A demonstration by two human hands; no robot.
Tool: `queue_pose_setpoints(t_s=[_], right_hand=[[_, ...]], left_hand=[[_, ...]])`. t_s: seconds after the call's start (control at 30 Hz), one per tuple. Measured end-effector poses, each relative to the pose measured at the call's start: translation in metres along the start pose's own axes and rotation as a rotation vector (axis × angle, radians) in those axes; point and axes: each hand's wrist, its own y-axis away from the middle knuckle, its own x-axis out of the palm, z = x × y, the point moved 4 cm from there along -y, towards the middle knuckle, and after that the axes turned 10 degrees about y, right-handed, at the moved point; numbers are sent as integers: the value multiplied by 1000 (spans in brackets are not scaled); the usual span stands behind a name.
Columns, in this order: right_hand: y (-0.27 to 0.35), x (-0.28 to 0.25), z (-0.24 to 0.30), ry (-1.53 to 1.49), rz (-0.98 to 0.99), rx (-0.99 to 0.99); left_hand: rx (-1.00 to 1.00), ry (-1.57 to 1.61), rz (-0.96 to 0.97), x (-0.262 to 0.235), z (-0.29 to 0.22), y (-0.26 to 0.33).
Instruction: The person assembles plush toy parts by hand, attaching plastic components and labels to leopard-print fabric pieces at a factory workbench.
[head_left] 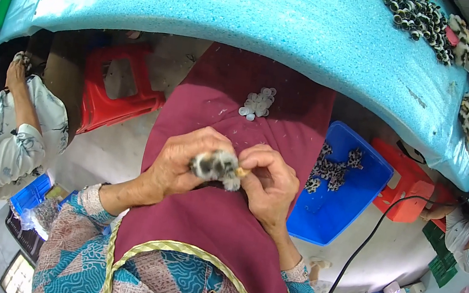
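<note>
Left grip (pixel 183 153) and right grip (pixel 271 184) clamped on 1 furry piece (pixel 215 167), apart from edge of turquoise table (pixel 237 16)

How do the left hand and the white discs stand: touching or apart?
Apart: the head view shows maroon apron between left hand and white discs.

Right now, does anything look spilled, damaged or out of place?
One mild oddity: small, round, translucent white discs lie loose, clustered on the maroon cloth apron rather than in a container. What shows of the black-and-white furry piece between the hands has no obvious damage.
</note>
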Motion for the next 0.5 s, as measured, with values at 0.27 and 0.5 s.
queue_pose_setpoints(t_s=[0.27,0.5], right_hand=[[-1,11,34,-13,32,-293],[2,20,34,-52,115,-238]], left_hand=[[415,-67,-45,-5,-24,22],[451,35,-88,-10,-24,30]])
